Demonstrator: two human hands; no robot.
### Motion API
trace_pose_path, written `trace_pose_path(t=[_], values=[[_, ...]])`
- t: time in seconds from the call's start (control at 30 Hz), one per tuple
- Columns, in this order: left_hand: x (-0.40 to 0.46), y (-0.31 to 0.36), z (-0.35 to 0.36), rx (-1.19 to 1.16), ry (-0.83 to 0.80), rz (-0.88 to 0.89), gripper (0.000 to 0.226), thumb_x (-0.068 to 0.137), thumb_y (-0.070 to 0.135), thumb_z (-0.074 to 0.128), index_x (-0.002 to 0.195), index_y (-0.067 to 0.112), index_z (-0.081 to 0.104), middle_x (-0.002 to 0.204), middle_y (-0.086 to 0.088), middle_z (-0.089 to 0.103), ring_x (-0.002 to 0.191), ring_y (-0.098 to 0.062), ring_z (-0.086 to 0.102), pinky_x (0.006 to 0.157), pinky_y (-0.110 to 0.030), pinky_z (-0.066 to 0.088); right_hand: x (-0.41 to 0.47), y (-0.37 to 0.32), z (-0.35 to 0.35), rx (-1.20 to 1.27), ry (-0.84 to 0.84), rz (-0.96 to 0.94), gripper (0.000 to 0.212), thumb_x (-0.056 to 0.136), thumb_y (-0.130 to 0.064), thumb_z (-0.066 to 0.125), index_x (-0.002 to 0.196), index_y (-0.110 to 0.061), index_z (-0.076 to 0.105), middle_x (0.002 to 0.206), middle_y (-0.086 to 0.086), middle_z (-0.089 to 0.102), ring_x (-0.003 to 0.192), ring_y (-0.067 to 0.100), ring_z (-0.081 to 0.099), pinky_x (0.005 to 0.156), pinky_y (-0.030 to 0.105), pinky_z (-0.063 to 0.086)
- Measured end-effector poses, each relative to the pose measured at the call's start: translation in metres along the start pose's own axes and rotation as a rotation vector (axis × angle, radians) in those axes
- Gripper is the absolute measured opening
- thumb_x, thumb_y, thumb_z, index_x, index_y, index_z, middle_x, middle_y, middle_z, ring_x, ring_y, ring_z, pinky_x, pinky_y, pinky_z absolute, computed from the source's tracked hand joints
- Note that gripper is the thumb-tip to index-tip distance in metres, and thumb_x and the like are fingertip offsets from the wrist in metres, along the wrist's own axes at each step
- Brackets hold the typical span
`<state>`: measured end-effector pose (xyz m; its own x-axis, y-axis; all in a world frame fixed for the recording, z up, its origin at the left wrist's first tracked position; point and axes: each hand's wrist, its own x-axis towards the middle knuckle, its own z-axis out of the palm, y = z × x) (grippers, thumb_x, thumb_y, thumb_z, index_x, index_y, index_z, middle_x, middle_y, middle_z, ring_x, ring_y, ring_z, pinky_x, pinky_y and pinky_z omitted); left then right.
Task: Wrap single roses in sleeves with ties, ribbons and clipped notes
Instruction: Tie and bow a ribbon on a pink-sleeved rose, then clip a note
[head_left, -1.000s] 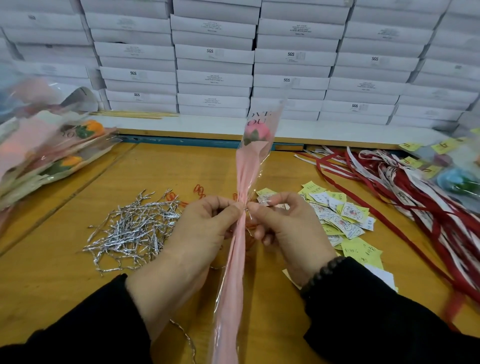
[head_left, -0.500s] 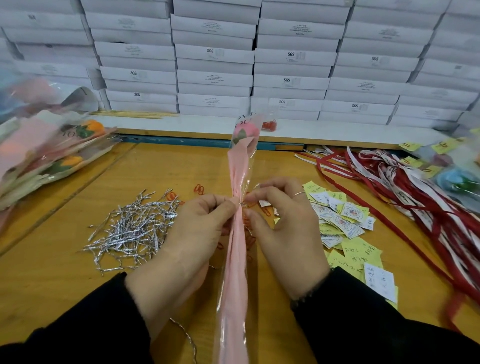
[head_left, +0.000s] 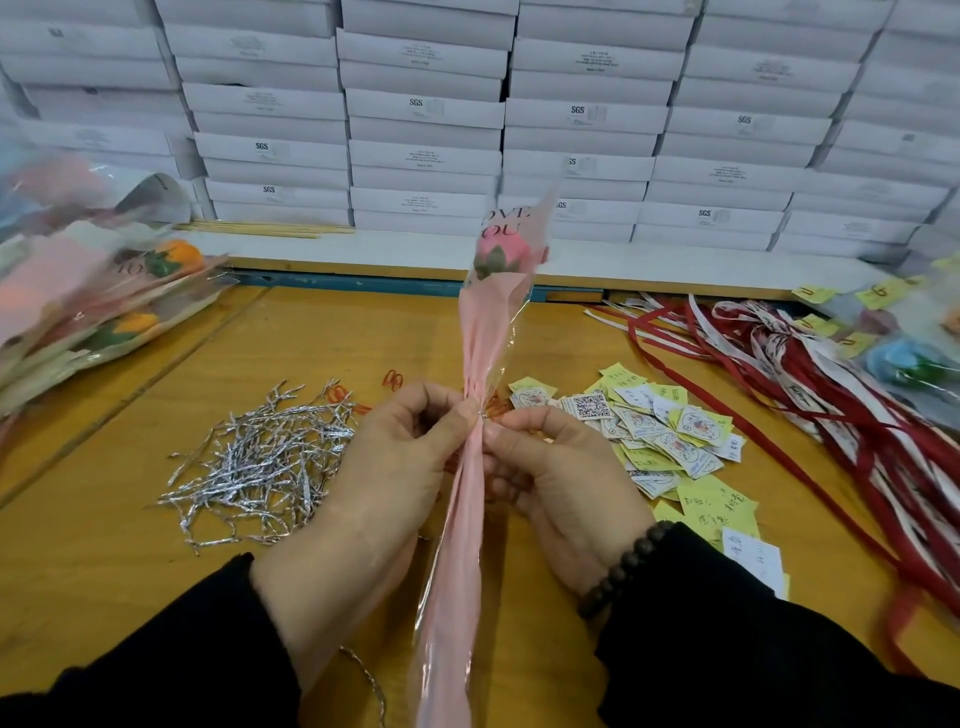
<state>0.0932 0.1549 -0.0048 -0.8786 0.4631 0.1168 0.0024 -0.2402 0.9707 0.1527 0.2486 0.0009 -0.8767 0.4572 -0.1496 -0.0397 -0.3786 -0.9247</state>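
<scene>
Rose (head_left: 500, 253) in its pink sleeve (head_left: 470, 483) stands upright between my hands above the tabletop (head_left: 93, 571). My left hand (head_left: 384, 478) and right hand (head_left: 561, 483) both pinch the gathered sleeve at its narrow waist, each grip pressed onto it from opposite sides. Silver ties (head_left: 260, 462) lie left of the grip, notes (head_left: 670, 441) and ribbons (head_left: 831, 395) to the right.

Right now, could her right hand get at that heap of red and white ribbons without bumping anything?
Probably yes, once it lets go. The right hand is pinching the pink plastic sleeve at its gathered neck. Between it and the red and white ribbons lie only flat yellow and white paper notes, easily reached over.
</scene>
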Motion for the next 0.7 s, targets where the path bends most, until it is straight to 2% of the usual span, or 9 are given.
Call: trace_pose_path(t=[0.07, 0.17, 0.3, 0.4, 0.47, 0.53, 0.6, 0.7], values=[[-0.0005, -0.0003, 0.0006, 0.016, 0.008, 0.01, 0.015, 0.087, 0.007, 0.058, 0.072, 0.01, 0.06, 0.066, -0.007, 0.058, 0.06, -0.02, 0.054, 0.058, -0.03, 0.051, 0.0001, 0.0016, 0.0007, 0.03, 0.0, 0.033, 0.013, 0.083, 0.001, 0.062, 0.073, -0.007, 0.059, 0.052, 0.001, 0.064, 0.046, 0.006, 0.058, 0.052, 0.019, 0.045], [-0.0017, -0.0009, 0.0018, 0.022, 0.014, 0.01, 0.012, 0.088, 0.004, 0.056, 0.075, 0.005, 0.058, 0.057, 0.0, 0.057, 0.054, -0.016, 0.053, 0.053, -0.025, 0.05, -0.0024, 0.0014, 0.0006, -0.02, 0.017, 0.015, 0.012, 0.083, 0.002, 0.062, 0.073, -0.005, 0.061, 0.051, 0.001, 0.063, 0.043, 0.004, 0.057, 0.046, 0.015, 0.045], [0.0005, -0.0036, 0.0011, 0.011, 0.043, 0.022, 0.017, 0.087, 0.0, 0.055, 0.072, 0.006, 0.055, 0.048, 0.006, 0.053, 0.046, -0.01, 0.049, 0.05, -0.023, 0.047, -0.005, -0.0021, 0.0037, -0.247, 0.045, -0.121, 0.012, 0.085, 0.002, 0.06, 0.075, -0.001, 0.066, 0.048, -0.001, 0.06, 0.039, 0.002, 0.053, 0.042, 0.012, 0.044], [0.0023, -0.0038, -0.0008, -0.031, 0.068, 0.012, 0.018, 0.087, -0.003, 0.054, 0.071, 0.005, 0.054, 0.047, 0.003, 0.053, 0.041, -0.011, 0.05, 0.049, -0.027, 0.047, -0.0073, -0.0014, 0.0086, -0.393, 0.011, -0.185, 0.015, 0.085, -0.003, 0.058, 0.074, -0.008, 0.067, 0.052, -0.001, 0.058, 0.043, 0.002, 0.052, 0.046, 0.014, 0.043], [0.003, -0.0022, -0.002, -0.065, 0.079, 0.007, 0.014, 0.083, -0.003, 0.057, 0.071, 0.003, 0.054, 0.046, 0.0, 0.052, 0.037, -0.01, 0.05, 0.043, -0.021, 0.046, -0.0087, 0.0001, 0.0096, -0.456, -0.019, -0.208, 0.005, 0.084, -0.008, 0.062, 0.083, -0.009, 0.066, 0.061, 0.0, 0.059, 0.052, 0.007, 0.052, 0.053, 0.02, 0.045], [0.0042, -0.0016, -0.003, -0.102, 0.088, -0.02, 0.008, 0.072, 0.004, 0.064, 0.072, 0.003, 0.056, 0.051, -0.005, 0.054, 0.039, -0.013, 0.052, 0.041, -0.019, 0.046, -0.0079, 0.0011, 0.0073, -0.456, -0.04, -0.213, 0.006, 0.084, -0.008, 0.064, 0.089, -0.007, 0.065, 0.067, 0.003, 0.059, 0.056, 0.008, 0.052, 0.056, 0.022, 0.045], [0.005, -0.0013, -0.0034, -0.135, 0.095, -0.074, 0.016, 0.061, 0.013, 0.066, 0.073, 0.004, 0.06, 0.06, -0.011, 0.058, 0.047, -0.019, 0.056, 0.045, -0.024, 0.05, -0.0072, 0.0002, 0.006, -0.409, -0.058, -0.2, 0.008, 0.084, -0.002, 0.062, 0.091, -0.003, 0.065, 0.07, 0.006, 0.061, 0.053, 0.006, 0.052, 0.053, 0.018, 0.045], [0.0051, 0.0014, -0.0025, -0.139, 0.065, -0.157, 0.015, 0.06, 0.015, 0.066, 0.07, 0.005, 0.071, 0.065, -0.016, 0.064, 0.053, -0.023, 0.057, 0.056, -0.029, 0.05, -0.0072, 0.0008, 0.0054, -0.369, -0.06, -0.207, 0.009, 0.084, 0.002, 0.06, 0.089, -0.003, 0.066, 0.078, 0.015, 0.066, 0.051, 0.003, 0.054, 0.05, 0.014, 0.045]])
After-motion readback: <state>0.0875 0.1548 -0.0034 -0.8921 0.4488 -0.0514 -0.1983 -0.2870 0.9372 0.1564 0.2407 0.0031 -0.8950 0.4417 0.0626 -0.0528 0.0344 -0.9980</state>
